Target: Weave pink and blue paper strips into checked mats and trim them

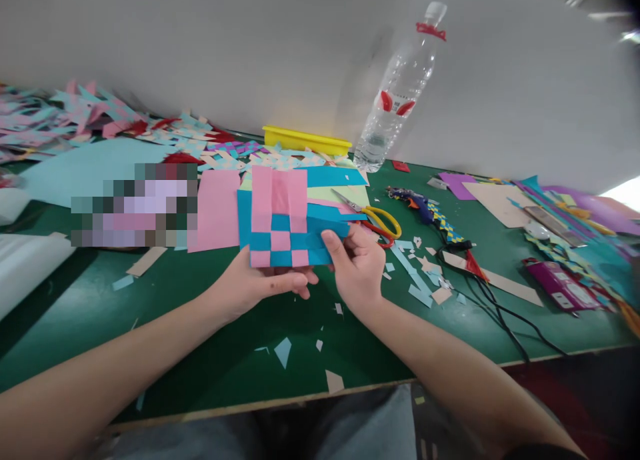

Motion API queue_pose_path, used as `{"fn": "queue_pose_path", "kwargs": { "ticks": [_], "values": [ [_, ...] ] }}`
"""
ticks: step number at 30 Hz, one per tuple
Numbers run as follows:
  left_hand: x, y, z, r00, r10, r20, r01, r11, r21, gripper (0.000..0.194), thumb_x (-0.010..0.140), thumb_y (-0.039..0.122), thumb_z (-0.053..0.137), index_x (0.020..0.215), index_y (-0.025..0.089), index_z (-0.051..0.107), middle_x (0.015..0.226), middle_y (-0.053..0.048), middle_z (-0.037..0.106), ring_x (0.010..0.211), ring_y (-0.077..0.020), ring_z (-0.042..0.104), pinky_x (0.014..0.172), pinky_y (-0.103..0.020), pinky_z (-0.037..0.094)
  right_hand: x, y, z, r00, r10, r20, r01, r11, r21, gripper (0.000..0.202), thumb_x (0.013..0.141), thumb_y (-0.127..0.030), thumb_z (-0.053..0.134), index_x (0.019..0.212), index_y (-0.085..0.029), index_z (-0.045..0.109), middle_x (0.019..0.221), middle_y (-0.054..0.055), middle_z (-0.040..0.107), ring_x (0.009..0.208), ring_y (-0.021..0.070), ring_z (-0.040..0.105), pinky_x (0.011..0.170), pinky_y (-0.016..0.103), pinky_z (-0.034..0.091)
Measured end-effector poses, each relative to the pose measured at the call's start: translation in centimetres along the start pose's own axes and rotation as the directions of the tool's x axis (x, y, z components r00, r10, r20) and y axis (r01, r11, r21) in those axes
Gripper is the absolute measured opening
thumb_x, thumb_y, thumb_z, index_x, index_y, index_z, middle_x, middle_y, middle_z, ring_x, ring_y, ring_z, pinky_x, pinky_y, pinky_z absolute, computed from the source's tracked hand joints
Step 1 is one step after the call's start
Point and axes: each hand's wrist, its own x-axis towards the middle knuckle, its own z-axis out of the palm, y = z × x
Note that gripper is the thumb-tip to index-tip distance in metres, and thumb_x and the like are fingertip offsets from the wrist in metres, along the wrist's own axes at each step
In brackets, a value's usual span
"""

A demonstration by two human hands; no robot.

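A piece of woven paper [280,241], pink strips crossing blue ones in a checker pattern, is held up above the green table. My left hand [260,283] supports it from below at its left part, fingers partly behind the paper. At the right, my right hand [357,263] pinches the ends of the blue strips between thumb and fingers. Just behind that hand, scissors [383,223] with yellow and red handles lie on paper sheets. A pink sheet [217,210] lies left of the weave.
A clear bottle [395,93] stands at the back beside a yellow tray [307,141]. Scraps [420,273], black cords [493,300] and a purple packet [563,285] are on the right. Paper strips [90,113] pile up back left. The green table's [210,373] front edge is near me.
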Motion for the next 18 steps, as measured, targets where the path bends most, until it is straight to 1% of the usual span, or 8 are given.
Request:
{"fn": "queue_pose_path", "kwargs": {
  "ticks": [4,7,11,14,18],
  "values": [
    [-0.3,0.0,0.1,1.000,0.020,-0.004,-0.019,0.995,0.094,0.018,0.071,0.035,0.077,0.075,0.019,0.070,0.071,-0.004,0.073,0.057,-0.0198,0.068,0.059,-0.031,0.060,-0.7,0.1,0.3,0.996,-0.081,0.032,0.082,0.996,-0.043,0.029,0.086,-0.048,0.060,0.080,-0.020,0.061,0.064,-0.001,0.057,0.050,0.0097,0.051,0.047,0.022,0.044],
    [-0.5,0.2,0.1,0.999,0.035,-0.009,-0.032,0.979,0.200,0.017,0.074,0.036,0.073,0.067,0.021,0.068,0.062,-0.002,0.070,0.055,-0.0191,0.066,0.058,-0.030,0.059,-0.9,0.1,0.2,0.984,-0.173,0.048,0.176,0.983,-0.060,0.026,0.087,-0.046,0.059,0.087,-0.020,0.063,0.065,-0.001,0.059,0.052,0.0107,0.054,0.049,0.023,0.046],
    [-0.6,0.5,0.1,0.994,0.107,-0.007,-0.099,0.946,0.309,0.021,0.076,0.034,0.070,0.058,0.023,0.067,0.054,0.000,0.066,0.051,-0.0173,0.063,0.054,-0.027,0.055,-1.0,-0.6,-0.1,0.960,-0.279,0.035,0.282,0.953,-0.116,0.025,0.089,-0.046,0.058,0.089,-0.022,0.065,0.068,0.001,0.066,0.054,0.0119,0.058,0.050,0.024,0.048],
    [-0.5,0.7,0.2,0.989,0.147,-0.006,-0.136,0.929,0.344,0.025,0.076,0.034,0.069,0.053,0.023,0.065,0.051,0.000,0.063,0.048,-0.0169,0.061,0.051,-0.026,0.052,-1.0,-1.0,-0.3,0.953,-0.301,0.030,0.302,0.939,-0.167,0.024,0.089,-0.046,0.058,0.086,-0.023,0.067,0.068,0.001,0.068,0.053,0.0125,0.059,0.049,0.024,0.048],
    [-0.4,0.8,0.1,0.991,0.123,-0.058,-0.096,0.934,0.345,0.026,0.072,0.037,0.070,0.051,0.023,0.062,0.049,0.000,0.061,0.046,-0.0177,0.059,0.049,-0.028,0.051,-1.0,-0.8,-0.4,0.951,-0.309,0.018,0.307,0.937,-0.164,0.025,0.089,-0.046,0.057,0.086,-0.024,0.068,0.071,0.002,0.069,0.051,0.0121,0.057,0.047,0.025,0.047]
  ]
}}
